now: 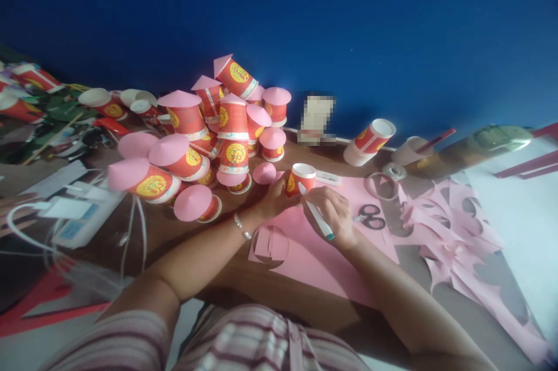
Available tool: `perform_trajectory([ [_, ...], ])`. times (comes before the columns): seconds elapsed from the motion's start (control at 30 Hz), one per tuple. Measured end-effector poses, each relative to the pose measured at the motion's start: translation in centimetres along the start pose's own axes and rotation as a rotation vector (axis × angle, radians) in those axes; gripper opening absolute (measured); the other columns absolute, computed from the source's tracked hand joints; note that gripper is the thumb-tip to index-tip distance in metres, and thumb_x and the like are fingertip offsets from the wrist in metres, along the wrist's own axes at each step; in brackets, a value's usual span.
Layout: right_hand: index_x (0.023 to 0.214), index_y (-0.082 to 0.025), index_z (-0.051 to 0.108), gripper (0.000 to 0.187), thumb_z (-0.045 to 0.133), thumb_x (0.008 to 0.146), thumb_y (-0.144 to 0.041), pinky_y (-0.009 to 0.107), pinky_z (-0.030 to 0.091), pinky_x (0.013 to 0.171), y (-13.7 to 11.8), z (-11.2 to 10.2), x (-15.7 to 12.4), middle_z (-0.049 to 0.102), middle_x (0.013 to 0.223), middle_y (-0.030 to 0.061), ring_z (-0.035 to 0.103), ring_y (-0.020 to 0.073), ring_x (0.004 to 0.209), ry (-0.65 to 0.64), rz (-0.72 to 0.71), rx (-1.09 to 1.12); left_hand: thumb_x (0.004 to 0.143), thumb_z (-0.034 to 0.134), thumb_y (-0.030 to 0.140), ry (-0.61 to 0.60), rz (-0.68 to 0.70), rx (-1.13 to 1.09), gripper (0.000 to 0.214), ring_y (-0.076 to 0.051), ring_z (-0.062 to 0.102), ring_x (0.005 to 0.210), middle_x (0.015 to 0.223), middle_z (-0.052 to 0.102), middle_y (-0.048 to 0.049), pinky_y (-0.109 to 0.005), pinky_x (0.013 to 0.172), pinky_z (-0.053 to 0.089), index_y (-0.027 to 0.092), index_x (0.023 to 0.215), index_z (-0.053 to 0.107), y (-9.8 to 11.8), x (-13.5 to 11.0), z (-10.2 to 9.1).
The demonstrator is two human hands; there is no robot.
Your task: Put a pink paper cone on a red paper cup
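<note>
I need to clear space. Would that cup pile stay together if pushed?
Probably not: the cup pile looks loosely heaped, with several tilted, so it would likely topple. Being paper, they seem light, and fallen ones may roll.

Head-worn view, downward, near tabletop (226, 278)

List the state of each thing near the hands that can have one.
red cup: standing on pink sheet, gripped by left hand
pen: gripped by right hand, tip at cup
scissors: lying on sheet, untouched
far cup: on its side
cup pile: capped with pink cones
scraps: holes cut out
</note>
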State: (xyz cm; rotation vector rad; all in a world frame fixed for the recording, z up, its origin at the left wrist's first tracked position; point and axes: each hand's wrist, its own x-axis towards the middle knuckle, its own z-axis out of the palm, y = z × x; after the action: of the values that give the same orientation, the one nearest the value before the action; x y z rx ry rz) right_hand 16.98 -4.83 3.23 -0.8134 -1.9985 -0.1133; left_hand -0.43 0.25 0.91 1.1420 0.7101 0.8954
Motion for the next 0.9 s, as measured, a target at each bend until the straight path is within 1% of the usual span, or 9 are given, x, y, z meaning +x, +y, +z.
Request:
perform_trajectory([
  [0.1, 0.124, -0.019, 0.06, 0.034, 0.063, 0.092, -0.008, 0.033, 0.059, 0.064, -0.2, -0.3, 0.6, 0.07, 0.092, 0.0089, 0.069, 0.021, 0.076, -0.014, -0.025, -0.023, 0.071, 0.089, 0.031, -0.017, 0.061, 0.067, 0.041, -0.016, 0.054, 0.08, 0.089, 0.061, 0.0, -0.028, 0.069, 0.044, 0.019, 0.097, 0.061, 0.3, -0.1, 0.0],
  [0.17, 0.123, -0.019, 0.06, 0.031, 0.061, 0.094, -0.008, 0.033, 0.058, 0.063, -0.3, -0.5, 0.9, 0.07, 0.091, 0.0091, 0.069, 0.0211, 0.076, -0.027, -0.027, -0.034, 0.073, 0.088, 0.031, -0.019, 0.076, 0.078, 0.039, -0.016, 0.054, 0.08, 0.09, 0.061, -0.0006, -0.029, 0.069, 0.045, 0.019, 0.097, 0.061, 0.3, -0.1, 0.0],
  [0.3, 0.123, -0.02, 0.06, 0.031, 0.06, 0.094, -0.01, 0.033, 0.058, 0.064, -0.3, -0.5, 1.0, 0.071, 0.091, 0.0088, 0.069, 0.0213, 0.076, -0.042, -0.017, -0.041, 0.074, 0.088, 0.034, -0.026, 0.084, 0.084, 0.04, -0.016, 0.055, 0.081, 0.092, 0.061, -0.0016, -0.029, 0.069, 0.046, 0.018, 0.1, 0.061, 0.1, 0.0, -0.1],
  [0.4, 0.123, -0.022, 0.06, 0.031, 0.06, 0.094, -0.011, 0.033, 0.058, 0.065, -0.1, -0.3, 0.6, 0.071, 0.091, 0.0076, 0.069, 0.021, 0.075, -0.023, -0.003, -0.047, 0.076, 0.086, 0.039, -0.048, 0.094, 0.093, 0.042, -0.017, 0.056, 0.083, 0.093, 0.062, -0.0026, -0.029, 0.07, 0.047, 0.018, 0.102, 0.062, 0.1, 0.0, -0.2],
  [0.57, 0.118, -0.024, 0.06, 0.031, 0.062, 0.091, -0.009, 0.033, 0.057, 0.061, 0.0, -0.2, 0.5, 0.07, 0.088, 0.0053, 0.068, 0.0201, 0.072, 0.012, 0.015, -0.066, 0.081, 0.081, 0.043, -0.093, 0.073, 0.121, 0.038, -0.017, 0.057, 0.082, 0.09, 0.062, -0.0023, -0.031, 0.071, 0.048, 0.018, 0.103, 0.064, 1.1, -0.1, -0.2],
  [0.63, 0.117, -0.023, 0.06, 0.03, 0.062, 0.091, -0.008, 0.032, 0.057, 0.061, 0.1, -0.2, 0.6, 0.069, 0.087, 0.0052, 0.067, 0.0197, 0.072, 0.019, 0.016, -0.068, 0.08, 0.081, 0.043, -0.088, 0.041, 0.099, 0.038, -0.017, 0.057, 0.079, 0.088, 0.062, -0.0019, -0.031, 0.07, 0.049, 0.017, 0.102, 0.064, 1.5, -0.1, 0.0],
  [0.73, 0.113, -0.022, 0.06, 0.028, 0.064, 0.09, -0.008, 0.032, 0.056, 0.061, 0.2, -0.3, 0.6, 0.068, 0.085, 0.0049, 0.066, 0.0189, 0.071, 0.036, 0.02, -0.077, 0.076, 0.085, 0.043, -0.055, -0.03, 0.015, 0.041, -0.016, 0.06, 0.079, 0.088, 0.063, -0.002, -0.03, 0.069, 0.051, 0.017, 0.1, 0.064, 1.6, -0.1, 0.2],
  [0.9, 0.107, -0.024, 0.06, 0.024, 0.063, 0.09, -0.007, 0.031, 0.055, 0.062, 0.3, -0.4, 0.6, 0.068, 0.084, 0.0029, 0.067, 0.0183, 0.071, 0.049, 0.069, -0.087, 0.072, 0.089, 0.036, -0.031, -0.068, -0.144, 0.044, -0.02, 0.066, 0.088, 0.096, 0.069, -0.0047, -0.031, 0.074, 0.056, 0.018, 0.106, 0.067, 0.7, 0.0, 0.0],
])
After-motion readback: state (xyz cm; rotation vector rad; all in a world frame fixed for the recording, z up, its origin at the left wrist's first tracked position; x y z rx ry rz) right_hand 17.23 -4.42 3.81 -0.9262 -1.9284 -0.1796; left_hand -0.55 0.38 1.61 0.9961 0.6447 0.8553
